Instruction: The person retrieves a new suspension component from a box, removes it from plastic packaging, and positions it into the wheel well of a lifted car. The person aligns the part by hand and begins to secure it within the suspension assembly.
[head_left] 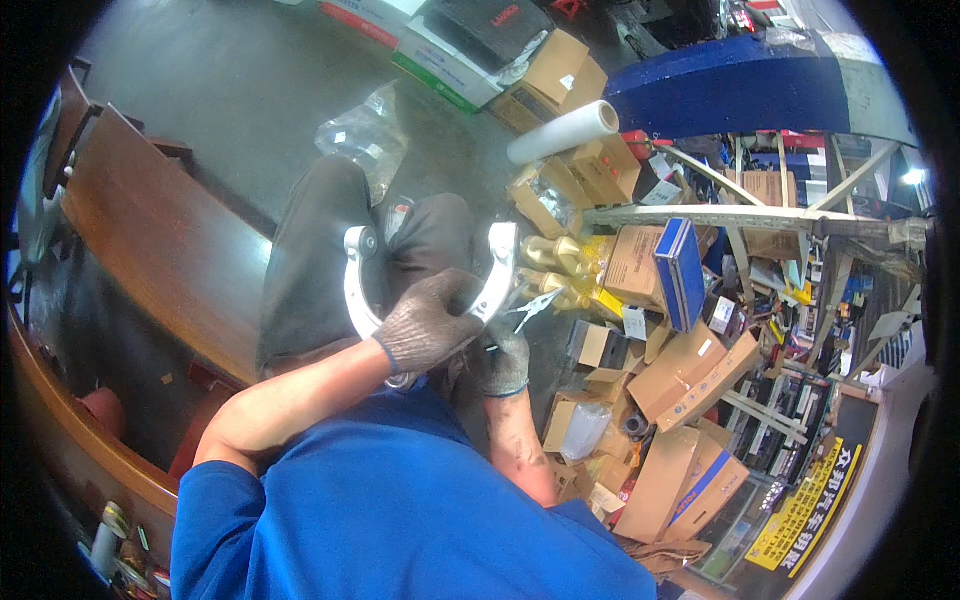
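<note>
Sits above grey floor [240, 90], between brown wooden furniture [165, 230] and heaped cartons [685, 370]. Over the lap [305, 270], grips a silver, U-shaped control arm [498, 268] in left hand's [428, 322] curled fingers, probably pliers [535, 310] in right hand's [507, 362].

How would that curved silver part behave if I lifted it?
The curved part looks metallic, so it's probably stiff and fairly heavy. Its smooth, shiny surface may feel slippery. Lifted by one end, its wide U shape would likely make it swing.
</note>
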